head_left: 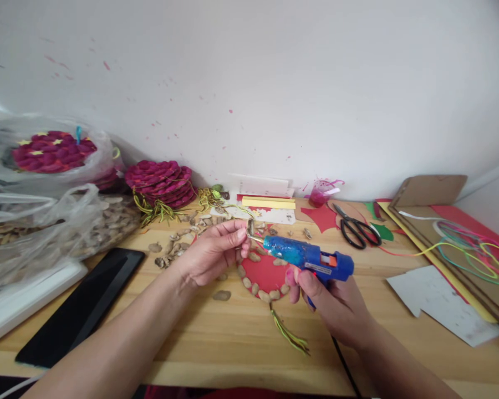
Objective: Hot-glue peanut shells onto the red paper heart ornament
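Note:
My left hand (211, 252) pinches a small brown seed shell (250, 226) between thumb and fingers, held above the table. My right hand (330, 302) grips a blue hot glue gun (310, 257) by the handle, and its metal nozzle touches the shell. Below both lies a red paper disc (266, 272) edged with a ring of shells, with a green-yellow tassel (290, 334) hanging from its lower rim. The gun's black cord runs down towards the table's front edge.
Loose shells (178, 238) lie scattered behind my left hand, beside plastic bags (45, 221) of more. Finished magenta discs (161, 182) are stacked by the wall. A black tablet (83, 305) lies at left. Black scissors (357, 228), coloured paper, cardboard (428, 191) and neon cords (474, 246) are at right.

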Demonstrator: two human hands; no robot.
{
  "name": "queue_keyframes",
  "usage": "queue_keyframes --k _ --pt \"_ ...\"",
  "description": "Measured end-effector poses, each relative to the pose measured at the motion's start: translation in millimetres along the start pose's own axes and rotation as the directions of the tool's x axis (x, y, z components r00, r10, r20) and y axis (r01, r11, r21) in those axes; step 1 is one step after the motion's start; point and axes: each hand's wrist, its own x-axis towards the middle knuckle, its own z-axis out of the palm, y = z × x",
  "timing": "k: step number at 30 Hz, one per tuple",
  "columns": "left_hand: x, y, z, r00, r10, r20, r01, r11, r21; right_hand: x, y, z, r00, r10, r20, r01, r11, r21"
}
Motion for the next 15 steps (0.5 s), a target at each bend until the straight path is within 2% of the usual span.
queue_keyframes --k 15 --pt "-1.3 1.8 1.1 1.0 0.003 -0.009 -0.003 1.0 0.009 1.6 -1.9 -0.2 1.0 -0.021 -0.008 0.02 0.999 -0.036"
